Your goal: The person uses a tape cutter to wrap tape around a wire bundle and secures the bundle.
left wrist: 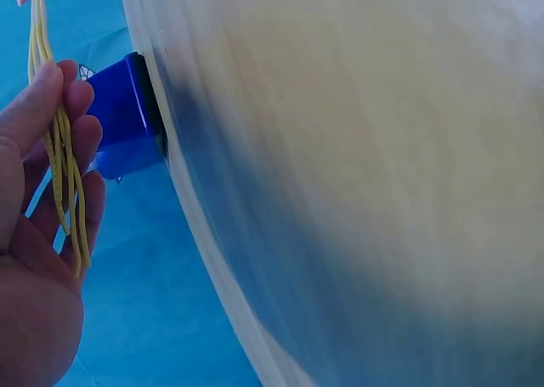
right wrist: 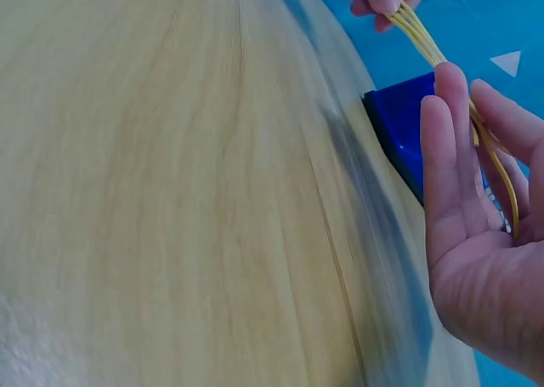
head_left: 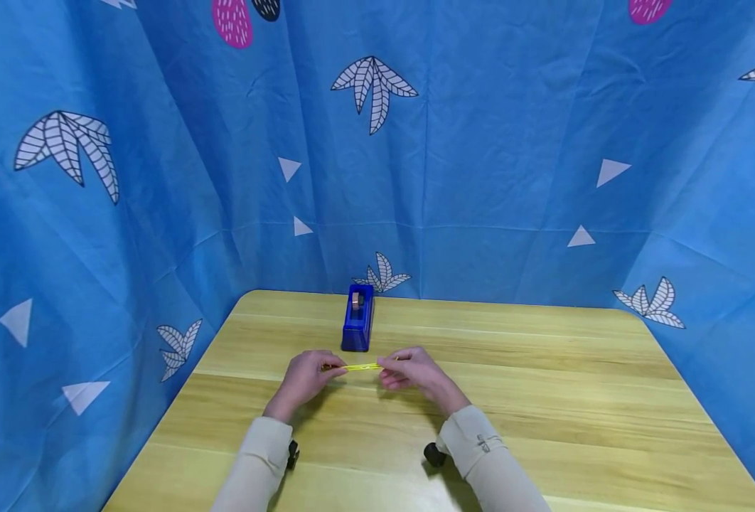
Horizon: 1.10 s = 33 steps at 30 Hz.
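From my station, I see the left hand [head_left: 304, 377] and right hand [head_left: 419, 371] pinching the bundle of thin, flexible yellow strands [head_left: 362, 367] on the near side of the glossy blue tape dispenser [head_left: 357, 334]; I'd align the strands under gentle, even tension.

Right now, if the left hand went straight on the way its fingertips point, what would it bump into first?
Probably the right hand, which holds the same yellow strands, though exact depth is hard to judge.
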Each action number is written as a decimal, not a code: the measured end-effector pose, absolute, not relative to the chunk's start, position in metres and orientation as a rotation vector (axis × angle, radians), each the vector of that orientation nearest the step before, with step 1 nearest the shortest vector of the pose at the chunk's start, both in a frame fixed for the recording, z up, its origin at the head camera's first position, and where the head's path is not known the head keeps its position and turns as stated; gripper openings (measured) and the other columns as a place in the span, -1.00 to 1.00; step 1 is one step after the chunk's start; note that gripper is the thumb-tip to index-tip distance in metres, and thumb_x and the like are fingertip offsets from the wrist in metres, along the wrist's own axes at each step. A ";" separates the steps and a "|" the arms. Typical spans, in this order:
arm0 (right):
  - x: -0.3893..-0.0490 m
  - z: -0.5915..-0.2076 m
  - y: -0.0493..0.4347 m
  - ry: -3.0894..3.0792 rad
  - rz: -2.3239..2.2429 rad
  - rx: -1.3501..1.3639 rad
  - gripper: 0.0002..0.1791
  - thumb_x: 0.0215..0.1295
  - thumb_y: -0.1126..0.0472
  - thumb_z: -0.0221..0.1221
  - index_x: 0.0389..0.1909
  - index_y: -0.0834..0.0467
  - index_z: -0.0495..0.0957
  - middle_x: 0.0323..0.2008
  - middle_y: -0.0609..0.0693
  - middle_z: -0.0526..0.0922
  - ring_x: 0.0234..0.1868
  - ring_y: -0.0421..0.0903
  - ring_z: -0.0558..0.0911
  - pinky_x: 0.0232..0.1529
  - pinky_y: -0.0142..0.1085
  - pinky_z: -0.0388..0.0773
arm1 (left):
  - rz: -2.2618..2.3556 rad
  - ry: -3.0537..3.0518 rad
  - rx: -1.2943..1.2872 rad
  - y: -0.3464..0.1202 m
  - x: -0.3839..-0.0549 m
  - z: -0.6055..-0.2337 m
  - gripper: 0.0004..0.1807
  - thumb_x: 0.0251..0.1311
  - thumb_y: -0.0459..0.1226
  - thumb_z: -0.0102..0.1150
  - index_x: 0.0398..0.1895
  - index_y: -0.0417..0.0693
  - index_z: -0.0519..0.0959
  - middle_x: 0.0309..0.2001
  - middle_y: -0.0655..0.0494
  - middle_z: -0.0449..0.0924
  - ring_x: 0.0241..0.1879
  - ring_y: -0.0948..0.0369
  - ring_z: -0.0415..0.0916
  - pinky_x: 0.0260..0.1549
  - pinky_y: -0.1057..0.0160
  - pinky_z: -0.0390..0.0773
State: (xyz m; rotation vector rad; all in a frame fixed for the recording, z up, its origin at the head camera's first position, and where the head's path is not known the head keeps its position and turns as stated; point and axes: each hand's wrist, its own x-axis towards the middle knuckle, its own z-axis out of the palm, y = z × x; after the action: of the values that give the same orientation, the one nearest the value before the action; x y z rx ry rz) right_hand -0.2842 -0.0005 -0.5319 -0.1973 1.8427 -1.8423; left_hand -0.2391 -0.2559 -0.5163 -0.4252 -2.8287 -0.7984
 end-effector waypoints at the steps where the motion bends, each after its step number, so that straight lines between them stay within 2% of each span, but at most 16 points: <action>1: -0.284 -0.532 -0.001 1.834 -1.855 -0.197 -0.63 0.38 0.18 0.35 0.00 0.42 0.67 -0.36 0.07 0.80 -0.40 -0.14 0.77 -0.24 -0.26 0.76 | -0.782 -2.827 -0.424 -0.255 -0.239 -0.516 -0.92 0.25 -0.17 0.43 -0.24 0.13 0.82 -0.31 0.30 0.75 -0.28 0.27 0.64 -0.20 0.14 0.61; 6: -0.285 -0.534 -0.002 1.844 -1.903 -0.199 -0.72 0.36 0.32 0.34 -0.03 0.44 0.68 -0.37 0.10 0.81 -0.38 -0.13 0.79 -0.19 -0.25 0.77 | -0.691 -2.850 -0.451 -0.254 -0.238 -0.516 -0.90 0.25 -0.16 0.43 -0.21 0.11 0.81 -0.30 0.27 0.75 -0.30 0.28 0.64 -0.21 0.15 0.62; 9: -0.286 -0.535 -0.002 1.888 -1.906 -0.206 -0.78 0.35 0.37 0.34 -0.06 0.43 0.71 -0.36 0.15 0.81 -0.38 -0.11 0.79 -0.20 -0.24 0.77 | -0.695 -2.907 -0.450 -0.255 -0.238 -0.515 -0.82 0.28 -0.11 0.41 -0.10 0.12 0.79 -0.19 0.22 0.78 -0.26 0.27 0.64 -0.18 0.13 0.63; 13: -0.286 -0.535 -0.003 1.947 -1.908 -0.242 -0.81 0.31 0.40 0.35 -0.10 0.41 0.73 -0.33 0.20 0.80 -0.36 -0.06 0.81 -0.19 -0.20 0.77 | -0.795 -2.965 -0.416 -0.257 -0.239 -0.512 -0.74 0.37 -0.05 0.32 0.04 0.14 0.75 0.00 0.15 0.77 -0.10 0.18 0.68 -0.03 0.05 0.65; 16: -0.286 -0.534 -0.002 2.004 -1.898 -0.280 -0.81 0.29 0.40 0.36 -0.11 0.39 0.74 -0.30 0.19 0.80 -0.33 -0.04 0.81 -0.16 -0.19 0.77 | -0.861 -2.983 -0.396 -0.259 -0.242 -0.511 -0.76 0.43 -0.02 0.25 0.02 0.16 0.75 0.02 0.15 0.76 -0.03 0.15 0.68 0.05 0.02 0.63; 19: -0.286 -0.534 -0.001 2.082 -1.865 -0.330 -0.82 0.29 0.38 0.37 -0.12 0.36 0.75 -0.28 0.14 0.80 -0.30 -0.04 0.82 -0.14 -0.21 0.76 | -1.000 -3.006 -0.358 -0.260 -0.246 -0.511 -0.77 0.46 -0.02 0.21 -0.04 0.14 0.74 -0.13 0.15 0.77 -0.24 0.15 0.68 -0.17 0.09 0.64; 23: -0.287 -0.535 0.001 2.141 -1.849 -0.396 -0.83 0.29 0.38 0.37 -0.13 0.35 0.76 -0.24 0.17 0.80 -0.27 0.00 0.82 -0.14 -0.21 0.76 | -1.305 -2.988 -0.301 -0.262 -0.250 -0.515 -0.78 0.50 -0.09 0.17 -0.06 0.04 0.72 -0.33 0.10 0.69 -0.53 0.19 0.53 -0.53 0.27 0.48; 26: -0.288 -0.536 0.001 2.163 -1.840 -0.424 -0.84 0.28 0.39 0.37 -0.15 0.34 0.76 -0.21 0.20 0.80 -0.26 0.01 0.82 -0.15 -0.21 0.76 | -1.435 -2.932 -0.322 -0.263 -0.253 -0.519 -0.79 0.51 -0.14 0.16 -0.10 -0.04 0.72 -0.37 0.04 0.65 -0.55 0.21 0.45 -0.59 0.32 0.41; 29: -0.288 -0.537 0.003 2.222 -1.782 -0.454 -0.83 0.29 0.33 0.39 -0.13 0.28 0.78 -0.14 0.16 0.80 -0.23 -0.04 0.81 -0.16 -0.24 0.75 | -1.426 -2.895 -0.361 -0.264 -0.253 -0.521 -0.80 0.50 -0.16 0.17 -0.15 -0.05 0.72 -0.38 0.06 0.64 -0.44 0.23 0.46 -0.41 0.29 0.47; 33: -0.289 -0.537 0.005 2.262 -1.738 -0.466 -0.70 0.34 0.19 0.39 0.03 0.22 0.74 0.02 0.10 0.77 -0.09 -0.07 0.74 -0.09 -0.25 0.72 | -1.368 -2.877 -0.370 -0.267 -0.252 -0.521 -0.82 0.47 -0.17 0.21 -0.19 -0.01 0.74 -0.34 0.14 0.68 -0.25 0.24 0.51 -0.09 0.18 0.50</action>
State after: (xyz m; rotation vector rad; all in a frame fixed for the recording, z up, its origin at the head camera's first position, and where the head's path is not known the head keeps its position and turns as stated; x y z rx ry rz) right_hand -0.2888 0.0045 -0.5366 -0.4659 2.2623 -1.7380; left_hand -0.2519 -0.2671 -0.5213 -0.3699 -2.8769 -1.3681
